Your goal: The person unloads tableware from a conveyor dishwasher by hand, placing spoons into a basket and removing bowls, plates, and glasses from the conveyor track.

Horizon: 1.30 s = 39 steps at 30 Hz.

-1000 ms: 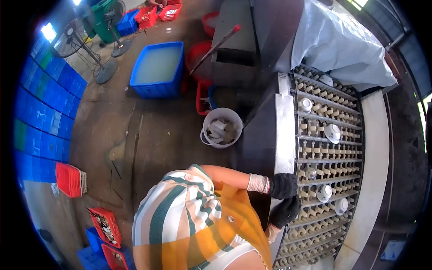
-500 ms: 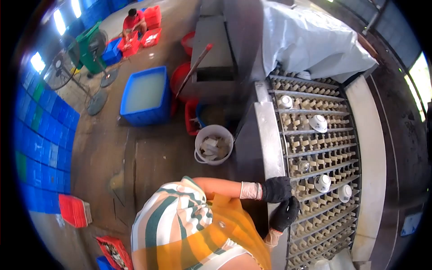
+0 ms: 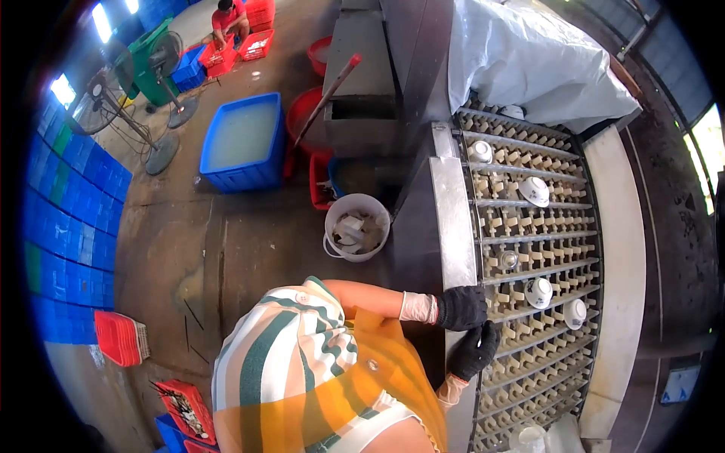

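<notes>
My left hand point(image 3: 462, 308), in a black glove over a pale cuff, rests at the metal edge point(image 3: 455, 234) of a rack-like conveyor point(image 3: 536, 240). Its fingers are curled. My right hand point(image 3: 474, 352), gloved the same way, lies just below it in the view, close against it, with fingers bent. The palms are hidden, so I cannot make out whether anything is in them. On the pegged rows sit a patterned bowl point(image 3: 538, 293), a white bowl point(image 3: 575, 314), a clear glass point(image 3: 509, 260), another bowl point(image 3: 535, 192) and a white cup point(image 3: 480, 152).
A white bucket point(image 3: 332, 226) holding pale broken pieces stands left of the conveyor. Beyond are a blue tub point(image 3: 240, 181) of cloudy water and red basins point(image 3: 306, 113). A plastic sheet point(image 3: 536, 68) covers the conveyor's far end. A person point(image 3: 229, 20) sits among red crates.
The whole view has shifted slightly upward, tubs and bowls with it. My hands stay together at the conveyor's edge, with only slight movement.
</notes>
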Tool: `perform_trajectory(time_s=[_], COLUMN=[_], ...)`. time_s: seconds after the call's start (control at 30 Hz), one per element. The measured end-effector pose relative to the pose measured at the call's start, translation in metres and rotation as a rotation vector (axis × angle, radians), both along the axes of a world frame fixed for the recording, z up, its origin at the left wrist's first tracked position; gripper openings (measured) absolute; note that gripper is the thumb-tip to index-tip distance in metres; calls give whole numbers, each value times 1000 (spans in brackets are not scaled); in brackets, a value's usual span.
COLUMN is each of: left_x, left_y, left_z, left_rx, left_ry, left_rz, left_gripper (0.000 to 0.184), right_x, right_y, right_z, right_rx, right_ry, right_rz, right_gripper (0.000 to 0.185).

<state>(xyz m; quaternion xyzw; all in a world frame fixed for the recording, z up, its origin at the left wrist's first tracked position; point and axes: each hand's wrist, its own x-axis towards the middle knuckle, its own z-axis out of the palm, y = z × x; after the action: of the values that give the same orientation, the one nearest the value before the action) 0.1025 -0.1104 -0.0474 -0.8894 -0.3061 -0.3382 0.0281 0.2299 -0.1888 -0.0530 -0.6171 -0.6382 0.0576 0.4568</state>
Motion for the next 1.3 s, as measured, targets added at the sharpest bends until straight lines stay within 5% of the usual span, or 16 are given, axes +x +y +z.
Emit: perform_trajectory(time_s=[1.3], left_x=[34], left_y=[-42], left_z=[-7], left_rx=[34], left_ry=[39], left_rz=[41], left_gripper=[10], right_x=[31], right_y=[-39], right_z=[-1], right_rx=[-13], right_ry=[7], right_rz=[32], right_gripper=[20])
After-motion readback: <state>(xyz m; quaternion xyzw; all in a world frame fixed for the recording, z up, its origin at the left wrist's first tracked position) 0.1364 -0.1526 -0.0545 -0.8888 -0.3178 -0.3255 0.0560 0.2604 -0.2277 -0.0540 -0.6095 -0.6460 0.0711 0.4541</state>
